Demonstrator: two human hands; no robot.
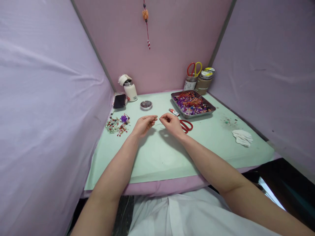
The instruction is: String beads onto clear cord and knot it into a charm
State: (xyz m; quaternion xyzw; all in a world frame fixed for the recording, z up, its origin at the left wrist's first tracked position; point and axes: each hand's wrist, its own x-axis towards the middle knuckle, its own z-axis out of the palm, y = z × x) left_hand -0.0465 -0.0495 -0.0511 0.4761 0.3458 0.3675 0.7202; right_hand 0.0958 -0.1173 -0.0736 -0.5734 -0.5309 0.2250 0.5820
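Note:
Above the middle of the table, my left hand (145,124) is closed in a pinch, its fingertips pointing at the other hand. Facing it across a small gap, my right hand (170,122) pinches too. A thin cord (159,124) shows between the hands and hangs below the right fingers. Whatever else the left fingertips hold is too small to name. Red-handled scissors (186,126) lie beside my right hand, partly hidden by it. Just beyond that hand is a lighter (174,112).
A metal tray (197,115) of beads stands at back right, near a jar with scissors (190,83) and a spool-topped jar (203,86). Strung beads (115,125), a phone (119,101), a white bottle (130,90) and a round dish (146,105) are left. A white glove (242,138) lies right.

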